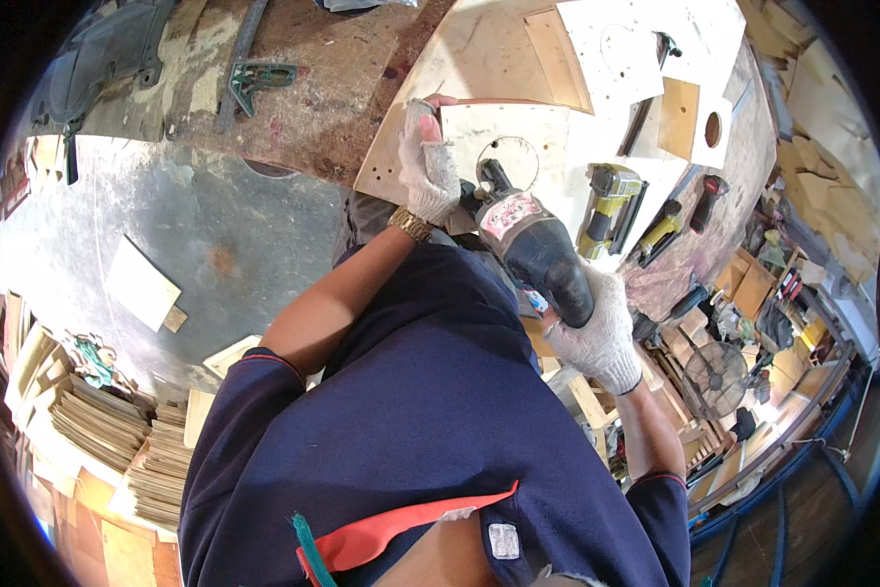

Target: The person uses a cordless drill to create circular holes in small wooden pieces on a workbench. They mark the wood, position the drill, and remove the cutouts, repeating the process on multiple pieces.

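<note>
My right hand (601,338), in a white knit glove, is wrapped round the rear of a dark jigsaw (542,249) with a worn label on top. The tool's front end rests at the near edge of a pale plywood board (547,127), beside a circle drawn on it. My left hand (426,166), also gloved, grips the left edge of this board, with fingertips at its far left corner. A larger plywood sheet (386,176) lies underneath. The jigsaw's blade is hidden from view.
Right of the board lie a yellow-green nail gun (611,201), a second yellow tool (661,230) and a red-and-black tool (709,199). Farther off is a plywood piece with a round hole (696,147). A green clamp (259,83) sits far left; a fan (716,380) stands lower right.
</note>
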Available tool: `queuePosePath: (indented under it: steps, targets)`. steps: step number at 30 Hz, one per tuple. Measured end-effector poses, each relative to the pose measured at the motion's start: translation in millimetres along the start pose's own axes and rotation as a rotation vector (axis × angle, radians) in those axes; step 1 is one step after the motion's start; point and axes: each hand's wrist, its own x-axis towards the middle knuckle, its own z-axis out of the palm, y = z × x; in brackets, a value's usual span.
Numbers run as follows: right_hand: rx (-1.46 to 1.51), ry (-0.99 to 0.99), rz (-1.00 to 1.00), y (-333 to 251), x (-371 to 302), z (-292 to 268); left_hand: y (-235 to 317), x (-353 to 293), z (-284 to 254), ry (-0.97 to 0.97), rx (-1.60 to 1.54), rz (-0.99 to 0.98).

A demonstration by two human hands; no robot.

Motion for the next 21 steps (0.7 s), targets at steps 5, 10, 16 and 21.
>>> queuePosePath:
  steps: [5, 10, 16, 21]
  targets:
    - [-0.003, 0.095, -0.050, -5.6, -2.9, 7.5, -4.5, -0.6, -0.4, -0.009, -0.213, -0.089]
    - [-0.026, 0.109, -0.026, -7.4, -4.5, 11.4, -4.2, -6.7, -4.0, 0.035, -0.125, -0.016]
    - [-0.026, 0.036, 0.009, -8.9, -1.0, 7.0, -5.8, -9.3, -7.4, 0.068, -0.142, -0.029]
    - [-0.041, 0.091, -0.038, -14.1, -2.2, 9.9, -7.2, -10.6, -8.4, 0.084, -0.118, -0.032]
